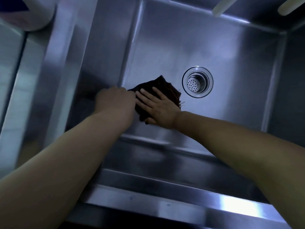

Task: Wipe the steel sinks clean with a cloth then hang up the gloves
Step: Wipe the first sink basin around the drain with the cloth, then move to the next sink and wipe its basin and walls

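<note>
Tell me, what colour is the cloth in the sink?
The cloth looks very dark, brownish-black, seen in the head view under the right hand.

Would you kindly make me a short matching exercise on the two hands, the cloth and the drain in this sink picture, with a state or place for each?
Things:
1. left hand
2. right hand
3. cloth
4. drain

Descriptions:
A. dark, lying on the sink floor
B. round, perforated, right of the cloth
C. fingers curled, at the cloth's left edge
D. flat, fingers spread on the cloth

Pairs: 1-C, 2-D, 3-A, 4-B
</note>
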